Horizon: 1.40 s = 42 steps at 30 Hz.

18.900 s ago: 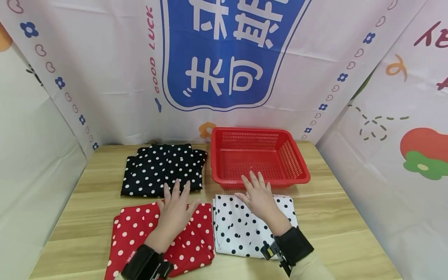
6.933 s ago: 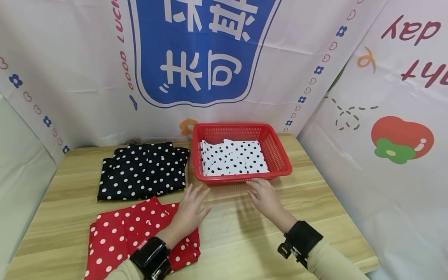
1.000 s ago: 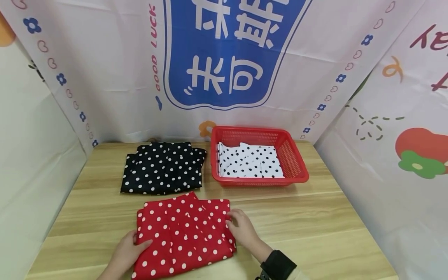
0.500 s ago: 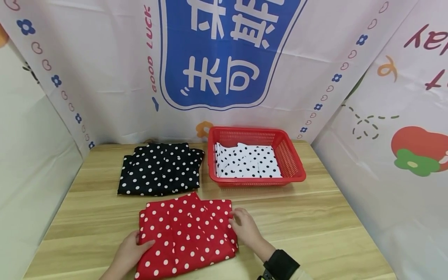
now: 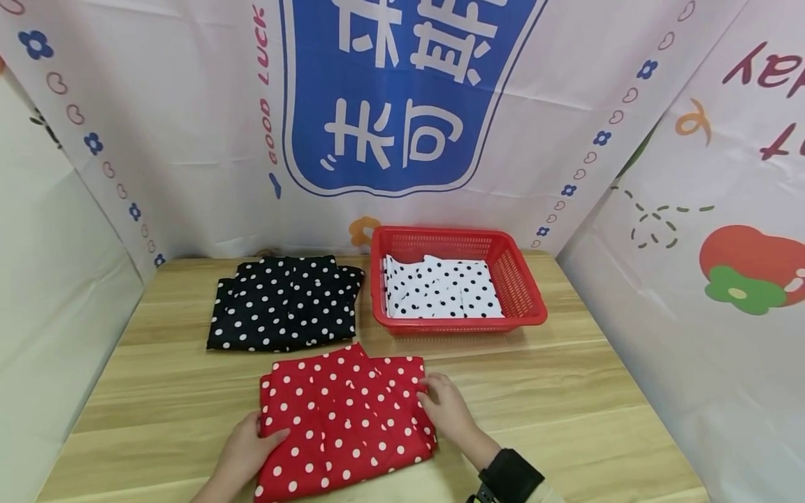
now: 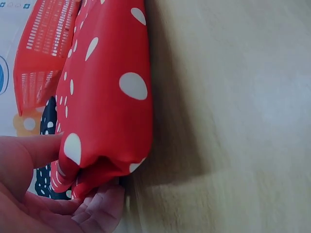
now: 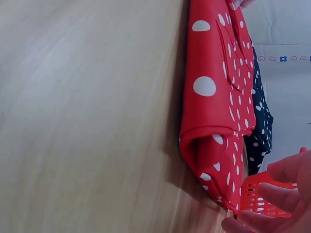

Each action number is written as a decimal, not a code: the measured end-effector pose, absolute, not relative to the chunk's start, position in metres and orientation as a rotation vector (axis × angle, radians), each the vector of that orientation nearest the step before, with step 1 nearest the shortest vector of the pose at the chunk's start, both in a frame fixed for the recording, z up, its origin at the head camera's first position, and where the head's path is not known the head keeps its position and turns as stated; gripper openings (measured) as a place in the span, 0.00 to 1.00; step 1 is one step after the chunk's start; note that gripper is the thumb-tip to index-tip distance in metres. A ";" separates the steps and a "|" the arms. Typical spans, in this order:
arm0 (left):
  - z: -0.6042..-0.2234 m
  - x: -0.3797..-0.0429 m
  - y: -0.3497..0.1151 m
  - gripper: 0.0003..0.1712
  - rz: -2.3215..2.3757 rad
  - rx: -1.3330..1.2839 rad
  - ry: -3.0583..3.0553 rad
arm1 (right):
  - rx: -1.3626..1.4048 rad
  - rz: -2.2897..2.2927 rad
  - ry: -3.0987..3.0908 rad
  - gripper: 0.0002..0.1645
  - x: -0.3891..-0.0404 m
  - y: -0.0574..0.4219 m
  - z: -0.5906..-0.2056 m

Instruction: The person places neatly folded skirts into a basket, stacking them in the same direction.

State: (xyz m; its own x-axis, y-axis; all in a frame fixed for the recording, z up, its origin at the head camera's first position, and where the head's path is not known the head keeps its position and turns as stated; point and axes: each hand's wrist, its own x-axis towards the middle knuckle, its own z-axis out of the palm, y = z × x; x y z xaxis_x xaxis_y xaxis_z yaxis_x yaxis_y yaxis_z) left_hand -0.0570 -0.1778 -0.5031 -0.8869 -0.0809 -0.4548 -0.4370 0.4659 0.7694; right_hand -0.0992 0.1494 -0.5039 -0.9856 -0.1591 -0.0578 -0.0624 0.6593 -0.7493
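Note:
A folded red cloth with white dots [image 5: 349, 419] lies at the front of the table. My left hand [image 5: 244, 447] grips its left edge, thumb on top and fingers underneath; in the left wrist view the hand [image 6: 53, 194] pinches the folded end. At the right edge, my right hand [image 5: 449, 412] has loosely bent fingers by the upper corner. In the right wrist view its fingers [image 7: 279, 198] are spread beside that corner, not closed round it. A folded white cloth with black dots [image 5: 443, 288] lies inside the red basket [image 5: 459, 325].
A folded black cloth with white dots [image 5: 286, 304] lies at the back left of the wooden table [image 5: 547, 391], left of the basket. A printed white curtain [image 5: 207, 140] hangs behind, with more sheets at both sides.
The white dotted cloth, first on the table, is now in the basket. The red cloth has shifted right along the table, most recently by a little, with both hands at its edges.

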 end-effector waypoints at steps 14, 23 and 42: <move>-0.502 -0.059 -0.160 0.34 1.440 -0.403 2.368 | -0.115 -1.211 2.785 0.17 -0.099 0.160 -0.507; -0.505 -0.061 -0.154 0.36 1.434 -0.411 2.357 | -0.084 -1.238 2.759 0.17 -0.098 0.165 -0.507; -0.506 -0.066 -0.136 0.33 1.447 -0.362 2.395 | 0.023 -1.157 2.788 0.17 -0.098 0.177 -0.500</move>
